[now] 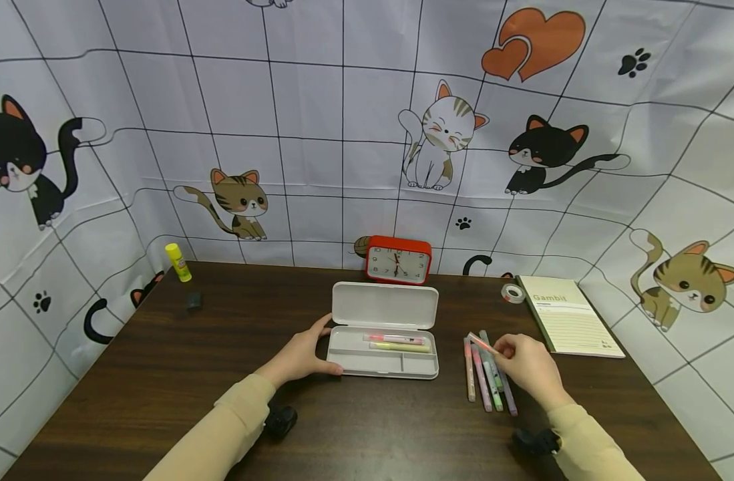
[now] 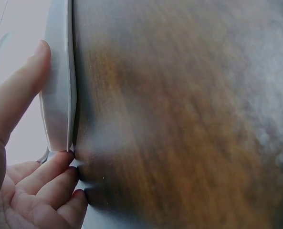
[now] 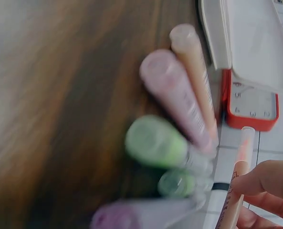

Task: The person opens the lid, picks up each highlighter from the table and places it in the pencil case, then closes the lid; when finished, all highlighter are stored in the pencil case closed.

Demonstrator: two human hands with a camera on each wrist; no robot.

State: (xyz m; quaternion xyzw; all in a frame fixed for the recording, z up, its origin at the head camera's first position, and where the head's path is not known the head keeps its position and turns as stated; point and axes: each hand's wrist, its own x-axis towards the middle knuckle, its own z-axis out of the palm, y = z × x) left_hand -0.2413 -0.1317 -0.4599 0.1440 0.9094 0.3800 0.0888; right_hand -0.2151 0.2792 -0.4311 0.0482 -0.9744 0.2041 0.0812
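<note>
A white pencil case [image 1: 367, 365] lies with its lid up on the brown table, a pink marker [image 1: 393, 339] and a yellow marker [image 1: 399, 347] inside. My left hand [image 1: 299, 355] holds its left end, the thumb [image 2: 22, 90] against the front wall and the other fingers around the side. To the right, my right hand [image 1: 527, 369] pinches a pale orange marker [image 3: 236, 191] between thumb and fingers, its clear end pointing left. Just below it lie several loose markers: an orange one [image 1: 469, 374], a pink one [image 1: 482, 382], green ones [image 3: 155, 142] and a purple one [image 1: 509, 395].
Behind the case stands a red clock [image 1: 399, 260]. A notebook [image 1: 571, 317] and a tape roll [image 1: 513, 293] lie at the back right. At the back left are a yellow glue stick [image 1: 178, 262] and a small dark block [image 1: 194, 301]. Cat-patterned sheeting borders the table.
</note>
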